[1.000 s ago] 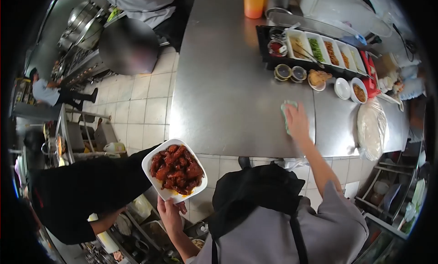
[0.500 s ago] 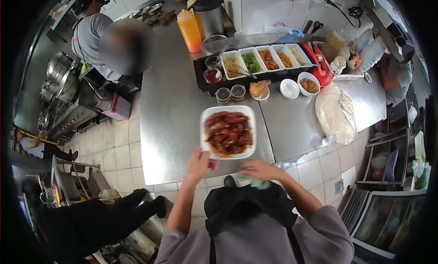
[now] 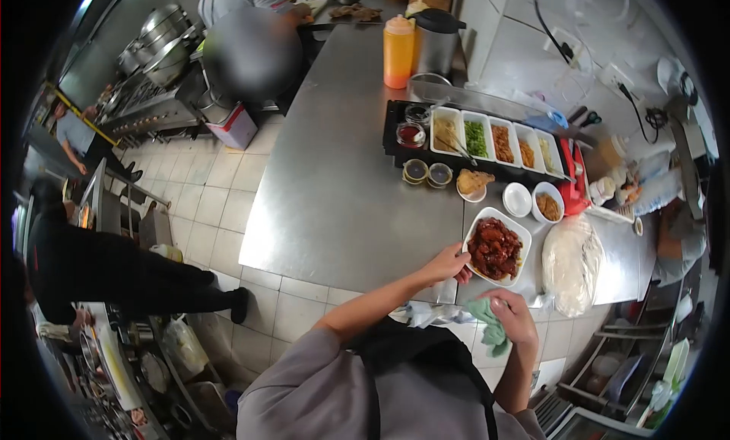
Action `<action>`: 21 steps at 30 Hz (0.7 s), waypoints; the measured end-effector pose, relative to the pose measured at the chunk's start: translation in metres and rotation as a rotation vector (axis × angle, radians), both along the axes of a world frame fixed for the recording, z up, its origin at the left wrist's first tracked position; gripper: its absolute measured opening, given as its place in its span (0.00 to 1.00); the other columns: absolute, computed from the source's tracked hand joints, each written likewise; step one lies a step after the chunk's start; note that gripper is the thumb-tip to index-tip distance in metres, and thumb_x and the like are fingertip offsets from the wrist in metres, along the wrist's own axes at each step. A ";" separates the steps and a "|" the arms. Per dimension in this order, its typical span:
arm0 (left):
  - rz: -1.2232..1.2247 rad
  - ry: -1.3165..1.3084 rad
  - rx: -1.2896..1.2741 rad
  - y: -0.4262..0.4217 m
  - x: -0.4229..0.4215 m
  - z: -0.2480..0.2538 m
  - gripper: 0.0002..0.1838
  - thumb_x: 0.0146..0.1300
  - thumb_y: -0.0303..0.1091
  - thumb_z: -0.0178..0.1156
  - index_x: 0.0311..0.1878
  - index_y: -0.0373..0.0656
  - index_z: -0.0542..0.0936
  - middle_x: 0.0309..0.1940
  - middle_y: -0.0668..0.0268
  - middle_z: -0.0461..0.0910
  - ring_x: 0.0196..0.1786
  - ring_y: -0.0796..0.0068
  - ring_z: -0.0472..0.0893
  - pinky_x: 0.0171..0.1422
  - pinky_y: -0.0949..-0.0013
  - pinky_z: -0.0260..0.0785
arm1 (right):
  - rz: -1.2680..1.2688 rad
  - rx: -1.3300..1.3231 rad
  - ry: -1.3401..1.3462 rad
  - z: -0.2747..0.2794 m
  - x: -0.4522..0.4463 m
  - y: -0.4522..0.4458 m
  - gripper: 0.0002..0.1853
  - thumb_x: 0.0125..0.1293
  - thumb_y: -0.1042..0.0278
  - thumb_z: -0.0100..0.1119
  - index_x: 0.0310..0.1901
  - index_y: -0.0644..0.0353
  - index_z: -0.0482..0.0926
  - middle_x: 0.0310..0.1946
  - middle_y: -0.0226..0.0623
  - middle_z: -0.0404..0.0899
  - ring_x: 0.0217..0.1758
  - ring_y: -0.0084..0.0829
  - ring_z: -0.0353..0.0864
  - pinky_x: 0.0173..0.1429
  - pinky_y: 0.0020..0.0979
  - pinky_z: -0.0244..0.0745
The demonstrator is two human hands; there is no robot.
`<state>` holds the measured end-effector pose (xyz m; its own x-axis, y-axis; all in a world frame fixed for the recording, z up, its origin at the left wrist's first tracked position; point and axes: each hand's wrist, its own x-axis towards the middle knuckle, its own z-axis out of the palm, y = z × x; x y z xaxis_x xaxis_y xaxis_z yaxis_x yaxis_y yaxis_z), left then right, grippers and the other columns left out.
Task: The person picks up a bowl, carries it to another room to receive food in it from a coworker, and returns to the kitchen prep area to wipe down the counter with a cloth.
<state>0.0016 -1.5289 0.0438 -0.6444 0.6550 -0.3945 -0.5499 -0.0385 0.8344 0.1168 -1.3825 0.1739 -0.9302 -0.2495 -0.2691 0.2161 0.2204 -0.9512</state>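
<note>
My left hand [image 3: 447, 264] is closed on the left rim of a square white bowl [image 3: 522, 271], with its thumb on the edge. Glossy dark-red sauced meat pieces [image 3: 496, 248] fill the bowl. Near the bowl's lower side, my right hand [image 3: 517, 316] grips a crumpled pale green cloth [image 3: 490, 330] that hangs down from the fingers. Just beyond the bowl are a small white dish [image 3: 517, 200], a round bowl of brown food [image 3: 547, 205] and a fried piece [image 3: 474, 182] on a little dish.
A topping rack [image 3: 487, 165] with several white tubs stands at the back of the steel table [image 3: 342, 189]. Two sauce cups [image 3: 427, 174] are before it. A plastic-wrapped bundle [image 3: 574, 265] lies right. An orange bottle [image 3: 398, 52] stands behind. Co-workers [image 3: 114, 257] are around.
The view has turned. My left hand has carried the bowl rightward along the table, past the seam. My right hand has come up beside it, still with the green cloth.
</note>
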 end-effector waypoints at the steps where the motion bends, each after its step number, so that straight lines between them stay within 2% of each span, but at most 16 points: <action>1: -0.015 -0.015 0.055 0.000 -0.004 -0.008 0.18 0.62 0.33 0.46 0.55 0.40 0.62 0.35 0.63 0.74 0.34 0.78 0.75 0.36 0.71 0.72 | 0.002 -0.006 0.068 0.000 -0.015 -0.015 0.11 0.65 0.66 0.47 0.40 0.64 0.76 0.28 0.23 0.69 0.32 0.16 0.63 0.37 0.20 0.62; 2: -0.030 -0.034 0.108 -0.004 -0.005 -0.017 0.19 0.63 0.34 0.46 0.56 0.41 0.63 0.40 0.64 0.74 0.40 0.80 0.75 0.41 0.71 0.72 | -0.017 0.010 0.079 -0.003 -0.031 -0.027 0.12 0.66 0.65 0.47 0.42 0.64 0.76 0.29 0.23 0.70 0.32 0.15 0.63 0.37 0.20 0.62; 3: 0.014 -0.031 0.128 -0.014 -0.004 -0.004 0.21 0.61 0.35 0.50 0.57 0.41 0.63 0.47 0.67 0.70 0.47 0.82 0.71 0.48 0.70 0.68 | -0.036 0.025 0.088 -0.008 -0.045 -0.040 0.13 0.66 0.63 0.47 0.43 0.64 0.75 0.30 0.23 0.70 0.33 0.15 0.64 0.38 0.19 0.62; 6: 0.143 0.054 0.249 -0.049 0.000 -0.043 0.17 0.59 0.30 0.49 0.51 0.36 0.65 0.35 0.67 0.71 0.35 0.77 0.75 0.35 0.70 0.70 | -0.214 -0.178 -0.075 -0.011 -0.091 -0.098 0.18 0.67 0.57 0.47 0.49 0.62 0.72 0.35 0.26 0.73 0.35 0.16 0.67 0.38 0.20 0.66; 7: 0.196 0.056 0.111 -0.077 0.002 -0.028 0.18 0.59 0.27 0.47 0.53 0.35 0.65 0.34 0.66 0.73 0.32 0.79 0.74 0.33 0.73 0.70 | -0.287 -0.235 -0.157 -0.008 -0.107 -0.119 0.20 0.67 0.55 0.47 0.51 0.62 0.71 0.37 0.27 0.74 0.36 0.16 0.69 0.39 0.20 0.67; 9: 0.446 0.104 -0.037 -0.133 0.017 0.004 0.21 0.61 0.26 0.43 0.59 0.36 0.62 0.31 0.65 0.75 0.28 0.80 0.74 0.31 0.75 0.70 | -0.230 -0.379 -0.257 -0.025 -0.148 -0.152 0.21 0.67 0.53 0.47 0.51 0.62 0.71 0.38 0.29 0.75 0.38 0.17 0.71 0.39 0.19 0.68; 11: 0.809 0.215 -0.166 -0.188 0.034 0.024 0.23 0.63 0.25 0.42 0.63 0.38 0.59 0.29 0.64 0.75 0.23 0.81 0.72 0.29 0.78 0.69 | -0.125 -0.430 -0.212 -0.013 -0.183 -0.196 0.20 0.67 0.54 0.47 0.49 0.63 0.72 0.37 0.28 0.74 0.38 0.17 0.70 0.40 0.20 0.68; 13: 1.101 0.364 -0.195 -0.243 0.047 0.005 0.22 0.63 0.24 0.40 0.62 0.38 0.61 0.28 0.65 0.75 0.22 0.83 0.71 0.28 0.80 0.67 | -0.126 -0.396 0.018 -0.024 -0.230 -0.240 0.18 0.67 0.56 0.48 0.46 0.63 0.74 0.35 0.28 0.74 0.35 0.17 0.68 0.40 0.22 0.67; 14: 1.171 0.402 -0.267 -0.265 0.051 0.006 0.21 0.63 0.24 0.41 0.61 0.39 0.62 0.28 0.65 0.74 0.21 0.84 0.69 0.26 0.80 0.65 | -0.125 -0.323 0.135 -0.037 -0.263 -0.257 0.15 0.66 0.59 0.49 0.43 0.64 0.75 0.33 0.28 0.74 0.34 0.17 0.68 0.40 0.24 0.67; 15: 1.239 0.437 -0.343 -0.285 0.054 0.008 0.21 0.64 0.25 0.41 0.61 0.41 0.63 0.27 0.65 0.74 0.20 0.85 0.68 0.24 0.81 0.63 | -0.238 -0.300 0.214 -0.051 -0.296 -0.275 0.14 0.66 0.60 0.50 0.42 0.64 0.75 0.31 0.29 0.75 0.34 0.18 0.68 0.40 0.24 0.67; 16: 1.305 0.473 -0.419 -0.300 0.057 0.009 0.20 0.64 0.25 0.42 0.60 0.42 0.64 0.27 0.66 0.73 0.19 0.86 0.67 0.23 0.82 0.62 | -0.371 -0.226 0.345 -0.059 -0.327 -0.288 0.13 0.65 0.62 0.50 0.41 0.64 0.75 0.30 0.34 0.77 0.35 0.25 0.73 0.42 0.28 0.68; 17: 1.336 0.493 -0.434 -0.309 0.057 0.004 0.20 0.64 0.25 0.42 0.60 0.41 0.64 0.26 0.66 0.73 0.18 0.86 0.66 0.22 0.82 0.61 | -0.478 0.091 0.613 -0.083 -0.364 -0.292 0.14 0.65 0.60 0.48 0.45 0.60 0.75 0.38 0.45 0.76 0.38 0.39 0.76 0.45 0.35 0.70; 18: 1.367 0.513 -0.449 -0.316 0.058 -0.003 0.20 0.64 0.25 0.42 0.60 0.40 0.63 0.26 0.66 0.73 0.18 0.86 0.66 0.21 0.82 0.60 | -0.618 0.402 0.600 -0.097 -0.387 -0.298 0.15 0.65 0.57 0.45 0.49 0.54 0.73 0.48 0.54 0.69 0.45 0.51 0.74 0.49 0.42 0.69; 19: 1.398 0.532 -0.463 -0.320 0.059 -0.007 0.20 0.64 0.25 0.43 0.60 0.40 0.63 0.26 0.66 0.73 0.17 0.87 0.65 0.20 0.83 0.58 | -0.651 0.480 0.395 -0.097 -0.395 -0.303 0.17 0.65 0.54 0.43 0.51 0.49 0.71 0.53 0.57 0.62 0.47 0.52 0.72 0.52 0.45 0.68; 21: 1.426 0.553 -0.490 -0.318 0.060 -0.018 0.20 0.64 0.25 0.43 0.60 0.38 0.63 0.23 0.68 0.72 0.17 0.88 0.63 0.19 0.83 0.56 | -0.659 0.771 0.387 -0.131 -0.420 -0.306 0.13 0.63 0.61 0.45 0.47 0.50 0.72 0.49 0.51 0.63 0.43 0.50 0.74 0.46 0.47 0.70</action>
